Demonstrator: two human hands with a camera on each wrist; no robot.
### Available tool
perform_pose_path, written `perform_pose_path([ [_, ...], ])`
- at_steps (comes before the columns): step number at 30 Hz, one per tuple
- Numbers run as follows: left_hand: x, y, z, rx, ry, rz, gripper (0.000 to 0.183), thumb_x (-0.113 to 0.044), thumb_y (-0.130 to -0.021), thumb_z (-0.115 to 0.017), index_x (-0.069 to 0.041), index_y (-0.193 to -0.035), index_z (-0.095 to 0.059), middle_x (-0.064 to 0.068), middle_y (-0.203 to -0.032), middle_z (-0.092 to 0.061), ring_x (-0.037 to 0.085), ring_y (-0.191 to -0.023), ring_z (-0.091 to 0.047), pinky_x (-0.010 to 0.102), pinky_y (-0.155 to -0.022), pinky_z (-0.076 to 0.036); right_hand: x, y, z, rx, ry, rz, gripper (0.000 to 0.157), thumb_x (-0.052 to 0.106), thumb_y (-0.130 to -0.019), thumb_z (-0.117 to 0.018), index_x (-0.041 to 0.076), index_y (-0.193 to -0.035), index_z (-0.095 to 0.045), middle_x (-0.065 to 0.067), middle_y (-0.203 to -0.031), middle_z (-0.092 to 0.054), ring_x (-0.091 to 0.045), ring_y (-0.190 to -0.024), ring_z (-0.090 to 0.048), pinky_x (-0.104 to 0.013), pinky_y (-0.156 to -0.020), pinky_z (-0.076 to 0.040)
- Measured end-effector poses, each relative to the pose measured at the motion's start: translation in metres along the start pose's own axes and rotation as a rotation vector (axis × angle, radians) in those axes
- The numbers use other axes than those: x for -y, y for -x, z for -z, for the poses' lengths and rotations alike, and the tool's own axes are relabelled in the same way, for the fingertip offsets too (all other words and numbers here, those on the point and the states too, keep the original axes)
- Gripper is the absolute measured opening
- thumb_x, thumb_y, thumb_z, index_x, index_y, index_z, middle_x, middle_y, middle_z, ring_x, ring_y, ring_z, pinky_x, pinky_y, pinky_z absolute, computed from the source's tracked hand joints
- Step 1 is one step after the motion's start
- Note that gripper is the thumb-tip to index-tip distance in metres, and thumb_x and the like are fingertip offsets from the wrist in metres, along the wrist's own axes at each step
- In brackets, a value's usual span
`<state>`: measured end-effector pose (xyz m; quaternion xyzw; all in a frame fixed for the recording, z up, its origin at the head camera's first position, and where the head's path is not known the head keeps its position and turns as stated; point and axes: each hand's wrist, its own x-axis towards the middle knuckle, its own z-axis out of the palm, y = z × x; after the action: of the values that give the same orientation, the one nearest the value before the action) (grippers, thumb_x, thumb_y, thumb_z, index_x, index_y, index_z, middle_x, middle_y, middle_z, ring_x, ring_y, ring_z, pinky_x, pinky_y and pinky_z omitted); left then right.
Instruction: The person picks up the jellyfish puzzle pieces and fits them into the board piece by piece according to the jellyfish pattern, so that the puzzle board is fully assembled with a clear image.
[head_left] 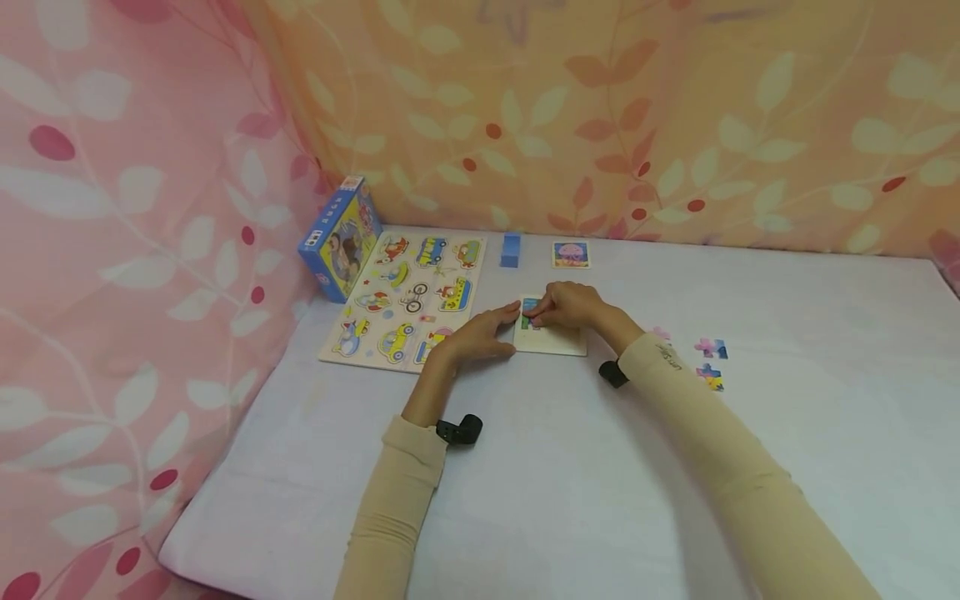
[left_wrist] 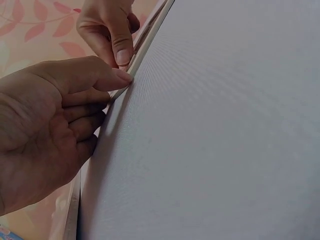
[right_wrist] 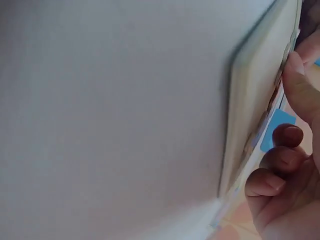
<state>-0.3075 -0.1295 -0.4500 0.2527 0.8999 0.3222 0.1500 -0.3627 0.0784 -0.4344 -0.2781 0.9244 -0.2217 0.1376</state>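
A small jigsaw board (head_left: 561,342) lies on the pale cloth, with a few coloured pieces fitted at its far left part and a bare cream surface nearer. My left hand (head_left: 482,336) rests at its left side, index finger at the far corner and thumb (left_wrist: 120,76) touching the edge. From the right, my right hand (head_left: 568,307) reaches over the board and pinches a jigsaw piece (head_left: 535,323) between thumb and index finger, low against the other pieces. The fingers hide most of that piece. In the right wrist view, the remaining right fingers (right_wrist: 280,157) curl beside the board (right_wrist: 250,100).
Several loose jigsaw pieces (head_left: 710,348) lie to the right, partly behind my right forearm. A wooden vehicle puzzle (head_left: 386,279) lies on the left beside an upright blue box (head_left: 341,242). Farther back are a blue block (head_left: 510,250) and a square picture card (head_left: 572,255), before a patterned curtain (head_left: 570,117).
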Motion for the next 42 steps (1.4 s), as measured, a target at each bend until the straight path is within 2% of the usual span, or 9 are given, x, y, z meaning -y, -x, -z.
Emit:
perform_pose_path([
  [5, -0.002, -0.002, -0.002, 0.011, -0.005, 0.005, 0.069, -0.012, -0.082, -0.065, -0.003, -0.142, -0.032, 0.003, -0.153, -0.021, 0.018, -0.142, -0.017, 0.031, -0.116, -0.015, -0.014, 0.017, 0.016, -0.060, -0.057, -0.022, 0.031, 0.031, -0.082, -0.067, 0.019, -0.110, -0.069, -0.006, -0.084, -0.058, -0.017, -0.072, -0.043, -0.027, -0.059, -0.030],
  [12, -0.003, 0.001, -0.003, 0.002, -0.003, 0.020, 0.073, -0.014, -0.082, -0.067, -0.005, -0.143, -0.029, 0.000, -0.155, -0.017, 0.017, -0.143, -0.014, 0.031, -0.116, -0.014, -0.057, 0.069, 0.053, -0.114, 0.142, -0.083, 0.033, 0.031, -0.083, -0.066, 0.016, -0.112, -0.068, -0.004, -0.076, -0.050, -0.018, -0.073, -0.043, -0.028, -0.056, -0.030],
  [17, 0.000, 0.001, -0.002, 0.011, 0.002, -0.011, 0.071, -0.016, -0.082, -0.067, -0.005, -0.143, -0.031, 0.001, -0.155, -0.017, 0.019, -0.143, -0.014, 0.034, -0.116, -0.015, -0.085, 0.111, 0.058, -0.135, 0.132, -0.153, 0.033, 0.029, -0.080, -0.068, 0.015, -0.110, -0.069, -0.004, -0.074, -0.048, -0.018, -0.070, -0.042, -0.028, -0.054, -0.029],
  [21, 0.000, 0.002, -0.001, 0.015, -0.006, -0.022, 0.068, -0.016, -0.083, -0.066, -0.005, -0.142, -0.033, 0.002, -0.154, -0.020, 0.021, -0.142, -0.017, 0.036, -0.116, -0.017, -0.096, 0.131, 0.053, -0.063, 0.142, -0.163, 0.041, 0.037, -0.079, -0.069, 0.017, -0.115, -0.067, -0.003, -0.079, -0.049, -0.016, -0.071, -0.043, -0.027, -0.056, -0.029],
  [24, -0.001, 0.002, -0.001, 0.023, -0.005, -0.036, 0.066, -0.016, -0.083, -0.066, -0.004, -0.141, -0.035, 0.002, -0.153, -0.022, 0.023, -0.142, -0.018, 0.038, -0.116, -0.016, -0.099, 0.140, 0.049, -0.020, 0.155, -0.158, 0.050, 0.044, -0.076, -0.070, 0.019, -0.119, -0.064, -0.002, -0.082, -0.048, -0.015, -0.072, -0.043, -0.026, -0.056, -0.029],
  [28, -0.003, 0.001, -0.002, 0.030, 0.002, -0.017, 0.066, -0.017, -0.083, -0.066, -0.007, -0.141, -0.036, -0.001, -0.153, -0.021, 0.022, -0.142, -0.017, 0.037, -0.116, -0.017, -0.102, 0.147, 0.048, -0.047, 0.187, -0.141, 0.055, 0.047, -0.073, -0.072, 0.019, -0.119, -0.064, -0.003, -0.084, -0.049, -0.015, -0.073, -0.044, -0.025, -0.057, -0.031],
  [34, -0.003, 0.001, -0.003, 0.026, 0.003, 0.010, 0.065, -0.018, -0.083, -0.066, -0.009, -0.140, -0.036, -0.004, -0.153, -0.021, 0.020, -0.142, -0.017, 0.037, -0.116, -0.016, -0.104, 0.149, 0.047, -0.082, 0.208, -0.147, 0.045, 0.040, -0.072, -0.074, 0.015, -0.109, -0.067, -0.002, -0.083, -0.051, -0.017, -0.075, -0.044, -0.026, -0.058, -0.031],
  [38, -0.002, 0.001, -0.003, 0.025, -0.001, 0.003, 0.065, -0.018, -0.084, -0.066, -0.008, -0.141, -0.036, -0.003, -0.153, -0.020, 0.021, -0.142, -0.016, 0.038, -0.116, -0.015, -0.104, 0.148, 0.043, -0.091, 0.211, -0.138, 0.040, 0.039, -0.073, -0.074, 0.014, -0.102, -0.066, -0.001, -0.092, -0.058, -0.016, -0.079, -0.047, -0.027, -0.064, -0.035],
  [42, -0.003, 0.001, -0.003, 0.025, -0.004, -0.015, 0.065, -0.018, -0.084, -0.066, -0.007, -0.141, -0.035, -0.001, -0.153, -0.020, 0.021, -0.142, -0.016, 0.037, -0.117, -0.014, -0.101, 0.145, 0.042, -0.101, 0.224, -0.120, 0.029, 0.032, -0.075, -0.073, 0.014, -0.096, -0.066, 0.000, -0.085, -0.055, -0.016, -0.077, -0.047, -0.027, -0.064, -0.035],
])
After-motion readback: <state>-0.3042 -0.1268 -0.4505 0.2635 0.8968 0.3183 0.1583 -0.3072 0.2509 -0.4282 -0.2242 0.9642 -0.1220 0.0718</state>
